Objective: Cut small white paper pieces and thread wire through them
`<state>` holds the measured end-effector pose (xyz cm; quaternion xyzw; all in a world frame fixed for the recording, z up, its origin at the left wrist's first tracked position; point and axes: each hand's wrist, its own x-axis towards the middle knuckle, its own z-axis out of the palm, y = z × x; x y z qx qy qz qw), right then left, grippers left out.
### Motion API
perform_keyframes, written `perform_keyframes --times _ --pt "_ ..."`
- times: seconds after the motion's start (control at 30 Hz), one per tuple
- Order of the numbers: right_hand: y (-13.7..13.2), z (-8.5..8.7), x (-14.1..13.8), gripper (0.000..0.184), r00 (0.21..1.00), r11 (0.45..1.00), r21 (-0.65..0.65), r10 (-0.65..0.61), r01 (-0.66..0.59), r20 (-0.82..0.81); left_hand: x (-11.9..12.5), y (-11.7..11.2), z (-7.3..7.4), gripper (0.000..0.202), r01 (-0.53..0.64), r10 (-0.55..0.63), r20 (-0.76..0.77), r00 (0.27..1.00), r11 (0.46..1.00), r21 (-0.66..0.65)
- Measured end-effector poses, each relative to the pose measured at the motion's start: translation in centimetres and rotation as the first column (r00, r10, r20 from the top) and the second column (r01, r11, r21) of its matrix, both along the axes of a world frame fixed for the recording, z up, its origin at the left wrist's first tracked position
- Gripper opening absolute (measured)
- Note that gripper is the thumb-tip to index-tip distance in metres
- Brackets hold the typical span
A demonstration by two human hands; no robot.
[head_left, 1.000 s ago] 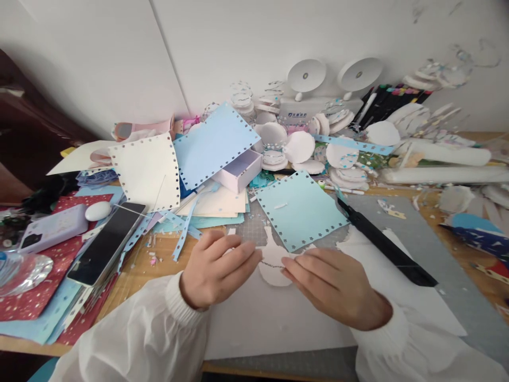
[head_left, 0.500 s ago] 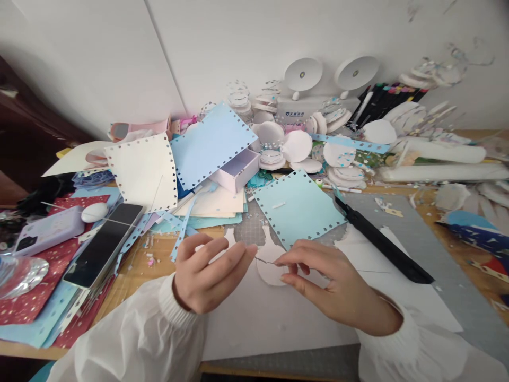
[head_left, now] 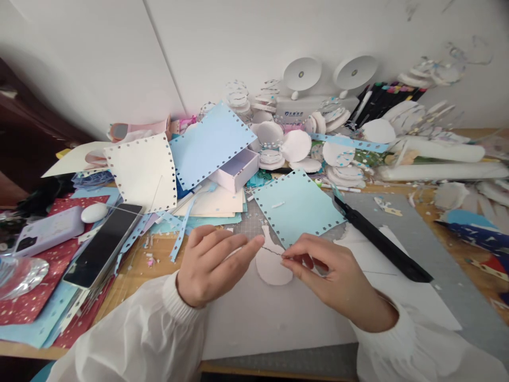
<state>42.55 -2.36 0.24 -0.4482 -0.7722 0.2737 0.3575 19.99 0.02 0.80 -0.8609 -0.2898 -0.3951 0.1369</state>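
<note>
My left hand and my right hand are close together over a white sheet, each with fingertips pinched. A thin dark thread or wire stretches between the two pinches. Under it lies a white paper cut-out with a narrow neck. A mint square card with punched star edges lies just beyond my hands. Both wrists wear white sleeves.
A black knife-like tool lies diagonally on the grey cutting mat at right. At left are a black phone, a lilac case, and punched cream card and blue card. White paper discs and rolls pile at the back.
My hands lifted slightly, spread the thread, then came back closer together and lower over the cut-out. The rest of the desk is unchanged.
</note>
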Motion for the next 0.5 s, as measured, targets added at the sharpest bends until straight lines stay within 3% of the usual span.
perform_keyframes --times 0.13,0.27,0.4,0.5 --pt "-0.02 -0.19 0.05 0.01 1.0 0.978 0.208 -0.018 0.019 -0.01 0.27 0.16 0.15 0.021 0.01 -0.004 0.038 0.999 0.987 -0.161" --pt "0.02 -0.55 0.27 0.013 0.994 0.923 0.383 -0.025 -0.017 0.104 0.2 0.15 0.34 0.01 0.06 -0.041 0.08 0.996 0.964 -0.258" --pt "0.01 -0.74 0.38 0.016 0.977 0.845 0.53 -0.049 -0.07 0.208 0.14 0.07 0.49 0.01 0.079 -0.061 0.076 0.995 0.963 -0.258" --pt "-0.08 -0.65 0.35 0.016 0.98 0.862 0.503 -0.038 -0.068 0.197 0.15 0.02 0.47 0.008 0.061 -0.05 0.058 0.997 0.976 -0.207"
